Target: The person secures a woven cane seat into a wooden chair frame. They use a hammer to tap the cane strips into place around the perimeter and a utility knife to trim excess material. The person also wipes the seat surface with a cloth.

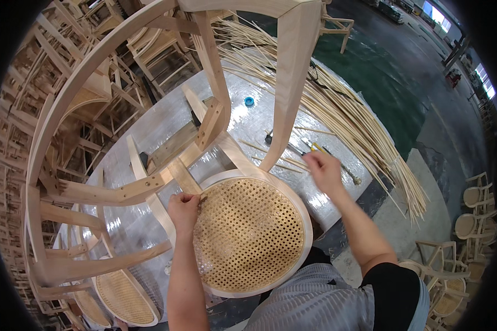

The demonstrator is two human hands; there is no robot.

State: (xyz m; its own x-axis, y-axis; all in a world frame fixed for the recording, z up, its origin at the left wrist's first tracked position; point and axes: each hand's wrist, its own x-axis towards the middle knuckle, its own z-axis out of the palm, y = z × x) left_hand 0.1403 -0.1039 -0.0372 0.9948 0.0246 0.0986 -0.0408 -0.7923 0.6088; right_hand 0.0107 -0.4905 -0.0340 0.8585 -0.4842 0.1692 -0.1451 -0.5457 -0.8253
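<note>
A wooden chair frame lies on its side, and its round back panel of woven cane (248, 237) in a pale wooden rim (309, 220) faces me. My left hand (184, 212) is closed in a pinch at the panel's left edge, where cane meets rim; whatever is between its fingertips is hidden. Over the table to the right of the panel, my right hand (324, 170) has its fingers pressed together. I cannot make out what they hold. Just beyond it lie a black-handled tool (268, 139) with a thin shaft and a yellow-handled tool (317, 147).
Long cane rods (342, 110) lie bundled along the table's far right. A small blue roll (249, 101) sits on the plastic-covered table (243, 83). The chair's curved legs (287, 83) rise in front of me. More chair frames (88, 94) are stacked at left; others (475, 198) stand at right.
</note>
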